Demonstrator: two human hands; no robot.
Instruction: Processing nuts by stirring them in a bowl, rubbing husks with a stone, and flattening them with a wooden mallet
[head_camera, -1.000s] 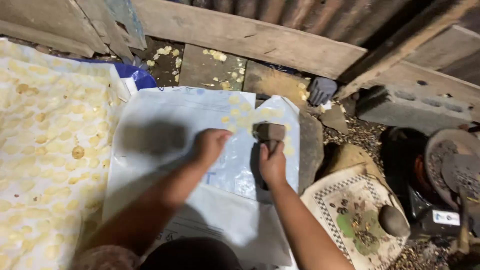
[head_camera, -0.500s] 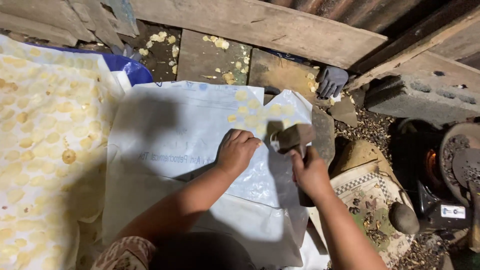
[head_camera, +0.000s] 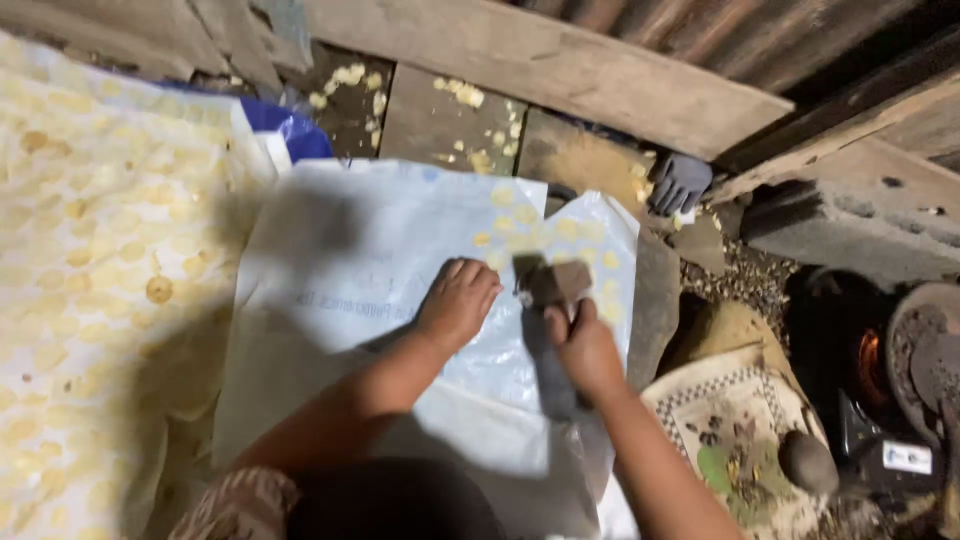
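Dirt floor (head_camera: 735, 270), white plastic sheet (head_camera: 350, 260), patterned cloth (head_camera: 90, 250), wooden planks (head_camera: 430, 125)

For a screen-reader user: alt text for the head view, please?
A person's right hand grips a hammer over a white plastic sheet, the left hand pressing beside it; flattened yellow pieces lie ahead.

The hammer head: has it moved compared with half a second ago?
Yes. The hammer head has come down and left, closer to the left hand on the white plastic sheet.

mallet (head_camera: 552, 283) head motion-blurred; its handle hidden in right hand (head_camera: 583, 345); pan (head_camera: 925, 360) cut off at right edge
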